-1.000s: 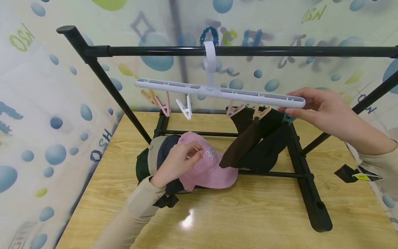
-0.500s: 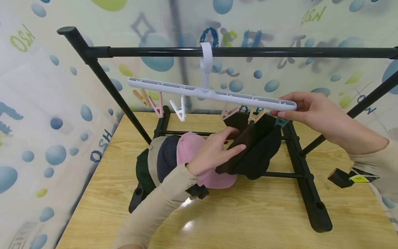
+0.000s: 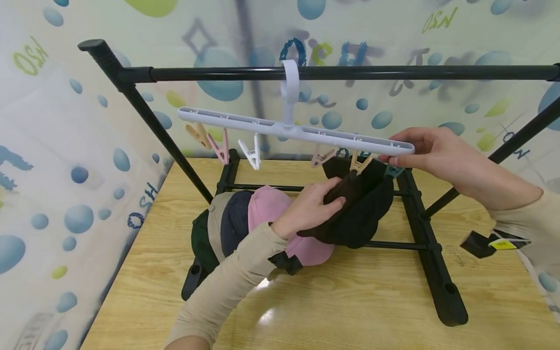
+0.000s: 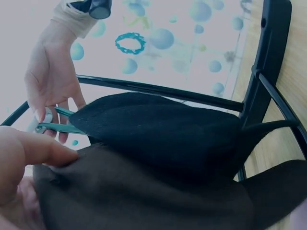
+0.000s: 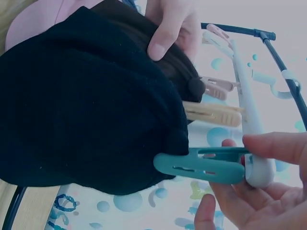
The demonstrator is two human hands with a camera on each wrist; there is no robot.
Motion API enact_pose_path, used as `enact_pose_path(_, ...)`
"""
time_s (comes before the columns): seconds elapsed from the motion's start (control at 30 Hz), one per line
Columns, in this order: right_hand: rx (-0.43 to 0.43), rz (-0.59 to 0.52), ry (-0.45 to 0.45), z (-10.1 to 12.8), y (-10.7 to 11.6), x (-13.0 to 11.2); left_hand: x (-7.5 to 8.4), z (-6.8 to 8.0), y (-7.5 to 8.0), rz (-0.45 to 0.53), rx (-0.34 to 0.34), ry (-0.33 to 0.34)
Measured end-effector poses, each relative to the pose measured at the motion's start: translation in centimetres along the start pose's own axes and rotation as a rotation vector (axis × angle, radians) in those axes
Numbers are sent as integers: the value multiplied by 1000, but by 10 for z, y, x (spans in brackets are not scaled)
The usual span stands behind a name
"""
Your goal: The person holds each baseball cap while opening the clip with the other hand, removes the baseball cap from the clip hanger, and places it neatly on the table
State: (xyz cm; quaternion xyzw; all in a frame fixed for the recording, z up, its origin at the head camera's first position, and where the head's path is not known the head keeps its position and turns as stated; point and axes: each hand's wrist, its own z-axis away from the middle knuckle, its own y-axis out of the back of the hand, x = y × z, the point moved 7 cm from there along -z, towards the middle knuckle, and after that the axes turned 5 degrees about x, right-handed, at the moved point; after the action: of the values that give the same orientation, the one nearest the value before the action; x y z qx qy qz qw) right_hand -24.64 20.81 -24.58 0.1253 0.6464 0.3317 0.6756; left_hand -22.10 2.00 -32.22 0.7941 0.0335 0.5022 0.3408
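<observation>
Three caps [image 3: 238,218] under clip hanger [image 3: 293,131]

wall [image 3: 65,160] - pale sheet, blue bubble print | table [image 3: 350,301] - light wood, glossy glare

My head camera is looking forward and down over the whole rack [image 3: 306,73]. Both wrist cameras are sitting close, angling upward, sharing the black cap [image 4: 158,139] [image 5: 81,100] and teal clip [image 5: 201,165].

I see the clip hanger [image 3: 293,130] hanging under the rack's bar [image 3: 332,73]; two caps [image 3: 356,204] hang below its right end, a cap pile [image 3: 236,221] lies below its left.
</observation>
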Motion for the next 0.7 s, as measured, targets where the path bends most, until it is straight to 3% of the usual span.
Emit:
enact_pose_path(0.4, -4, 67, 20, -2, 2, 6, 9, 1, 2, 41, 9, -36)
enact_pose_path(0.7, 188, 309, 155, 4, 4, -3, 13, 3, 3, 40, 12, -41)
